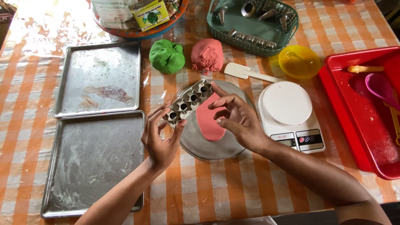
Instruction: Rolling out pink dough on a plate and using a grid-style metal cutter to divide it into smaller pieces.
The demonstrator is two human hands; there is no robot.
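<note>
A long metal strip of star-shaped cutters (pixel 188 102) is held between both my hands above a round metal plate (pixel 200 146). My left hand (pixel 160 139) grips its near end and my right hand (pixel 235 116) holds its far end with the fingertips. On the plate lies a flattened oval of pink dough (pixel 208 125), partly under my right hand. Behind the plate sit a green dough ball (pixel 166 56) and a pink dough lump (pixel 207 55).
Two metal baking trays (pixel 98 79) (pixel 93 162) lie at the left. A white kitchen scale (pixel 287 112), white spatula (pixel 246 73) and yellow bowl (pixel 298 61) are at the right, beside a red tray (pixel 358 121). A green basket (pixel 254 25) of piping nozzles stands behind.
</note>
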